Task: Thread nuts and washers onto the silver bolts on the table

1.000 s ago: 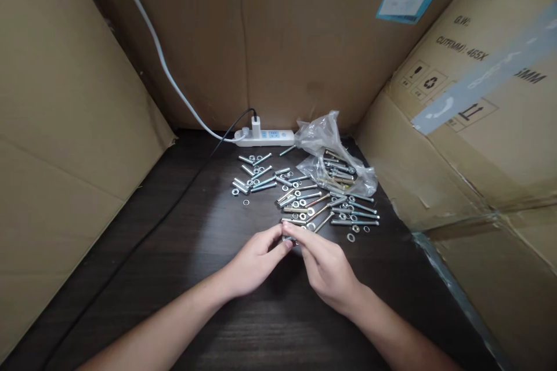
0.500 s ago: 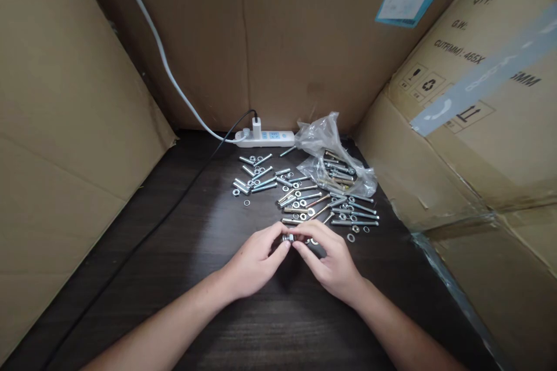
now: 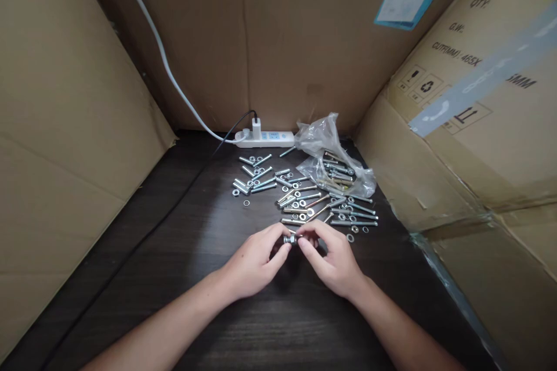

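Just in front of the scattered hardware, my left hand [image 3: 256, 261] is closed in a pinch around one end of a small metal bolt [image 3: 292, 239]. A hex nut and what looks like a washer show on the bolt between my fingertips. My right hand [image 3: 334, 261] pinches the other end, thumb and forefinger together. My fingers hide most of the bolt's length. Beyond them lie loose bolts with sleeves [image 3: 300, 210], and among these are several washers [image 3: 350, 238] and nuts [image 3: 235, 192].
A clear plastic bag [image 3: 322, 133] with more bolts lies at the back right. Beside it is a white power strip [image 3: 278, 139] with a plugged-in charger. A black cable [image 3: 174, 206] crosses the dark table [image 3: 174, 278]. Cardboard walls [image 3: 209, 40] stand on three sides.
My right fingertips have shifted slightly right along the bolt, so more of the nut shows between the hands. My left hand stays nearly in place.
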A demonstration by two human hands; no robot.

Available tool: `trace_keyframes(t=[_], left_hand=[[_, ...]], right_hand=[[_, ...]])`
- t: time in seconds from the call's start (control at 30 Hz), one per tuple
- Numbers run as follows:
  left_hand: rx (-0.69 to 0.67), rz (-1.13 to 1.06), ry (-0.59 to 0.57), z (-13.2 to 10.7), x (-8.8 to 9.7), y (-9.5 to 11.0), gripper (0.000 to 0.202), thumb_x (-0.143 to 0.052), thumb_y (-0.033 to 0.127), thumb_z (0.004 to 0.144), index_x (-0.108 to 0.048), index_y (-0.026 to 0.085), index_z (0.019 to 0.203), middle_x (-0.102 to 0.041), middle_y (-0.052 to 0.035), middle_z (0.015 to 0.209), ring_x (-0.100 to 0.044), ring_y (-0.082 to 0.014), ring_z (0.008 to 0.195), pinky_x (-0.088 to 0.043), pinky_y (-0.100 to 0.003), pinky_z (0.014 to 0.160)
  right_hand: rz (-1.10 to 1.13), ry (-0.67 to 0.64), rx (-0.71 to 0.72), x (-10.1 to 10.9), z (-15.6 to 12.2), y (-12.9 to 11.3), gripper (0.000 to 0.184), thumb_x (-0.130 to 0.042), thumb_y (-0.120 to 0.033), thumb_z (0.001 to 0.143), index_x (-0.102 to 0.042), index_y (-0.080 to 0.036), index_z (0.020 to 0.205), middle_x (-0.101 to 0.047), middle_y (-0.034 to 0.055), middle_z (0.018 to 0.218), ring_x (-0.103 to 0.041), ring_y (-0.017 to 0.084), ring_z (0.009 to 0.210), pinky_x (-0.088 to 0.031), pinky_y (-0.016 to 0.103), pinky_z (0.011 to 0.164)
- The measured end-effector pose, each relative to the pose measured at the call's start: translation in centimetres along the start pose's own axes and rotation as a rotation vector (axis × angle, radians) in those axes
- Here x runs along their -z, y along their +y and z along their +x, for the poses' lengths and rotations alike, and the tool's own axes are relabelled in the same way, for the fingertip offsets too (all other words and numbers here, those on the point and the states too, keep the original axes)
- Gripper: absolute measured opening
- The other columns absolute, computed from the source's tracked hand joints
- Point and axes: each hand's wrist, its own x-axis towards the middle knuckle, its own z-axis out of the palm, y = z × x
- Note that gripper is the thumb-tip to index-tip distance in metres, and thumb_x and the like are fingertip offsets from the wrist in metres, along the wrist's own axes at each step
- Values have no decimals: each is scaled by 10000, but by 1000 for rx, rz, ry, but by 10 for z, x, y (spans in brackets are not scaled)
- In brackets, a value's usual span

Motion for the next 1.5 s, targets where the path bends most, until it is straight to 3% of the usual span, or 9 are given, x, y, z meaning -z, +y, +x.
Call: trace_keyframes(t=[0.23, 0.37, 0.5, 0.63, 0.83, 0.97, 1.13, 1.33, 1.5], left_hand=[[6, 24, 17, 0, 0, -1, 197, -388, 276, 921, -543, 179, 995, -608, -42, 937, -559, -160, 826, -444, -274, 760], [-16, 32, 7, 0, 0, -1, 192, -391, 272, 919, -544, 189, 1000, -605, -33, 935, -554, -157, 826, -440, -271, 758], [-21, 51, 15, 0, -1, -2, 182, -388, 266, 918, -545, 189, 970, -597, -26, 909, -546, -152, 801, -437, -267, 747], [-22, 53, -4, -1, -1, -3, 176, -397, 260, 913, -537, 189, 993, -596, -28, 927, -550, -154, 817, -438, -271, 760], [-39, 46, -4, 0, 0, -2, 196, -383, 256, 913, -528, 190, 1028, -603, -47, 961, -557, -170, 873, -445, -285, 797], [-50, 71, -14, 0, 0, -1, 192, -384, 260, 909, -537, 191, 1001, -602, -46, 949, -556, -170, 855, -448, -281, 776], [-64, 89, -28, 0, -1, -2, 170, -386, 245, 906, -534, 189, 967, -598, -37, 917, -545, -158, 820, -444, -277, 763], [-69, 109, -12, 0, -2, -4, 190, -404, 246, 899, -542, 188, 1017, -600, -40, 940, -549, -159, 826, -445, -277, 766], [-74, 118, 4, 1, -2, -4, 188, -407, 238, 899, -550, 187, 1010, -605, -39, 937, -557, -158, 828, -445, -272, 767]], right_hand=[[7, -65, 67, 0, 0, 2, 193, -523, -184, 842, -603, -201, 1017, -598, 46, 865, -548, 142, 712, -453, 258, 629], [-43, -68, 13, -1, 1, 5, 101, -519, -236, 865, -603, -186, 889, -580, 28, 771, -529, 136, 674, -423, 253, 605], [-98, -74, 1, 1, 2, 6, 225, -469, -248, 897, -549, -176, 699, -527, 7, 667, -493, 128, 635, -394, 253, 601], [-28, -70, 6, 2, 1, 2, 66, -505, -207, 860, -564, -179, 848, -547, 9, 740, -506, 123, 653, -412, 241, 607], [-21, -110, 42, 0, 0, 2, 134, -539, -202, 833, -573, -190, 962, -578, 22, 814, -537, 133, 705, -429, 247, 642], [-59, -95, 15, -1, 1, 6, 96, -520, -253, 865, -584, -184, 849, -571, 11, 729, -527, 127, 652, -413, 243, 607], [-120, -94, 14, 0, 3, 8, 290, -455, -281, 903, -526, -172, 644, -512, -6, 614, -477, 112, 587, -377, 235, 568], [-77, -86, -8, 2, 2, 5, 116, -554, -230, 810, -578, -183, 914, -560, -16, 688, -500, 109, 602, -395, 225, 576], [-65, -151, -16, 2, 2, 4, 87, -520, -251, 847, -570, -183, 867, -539, -17, 674, -482, 104, 587, -377, 222, 567]])
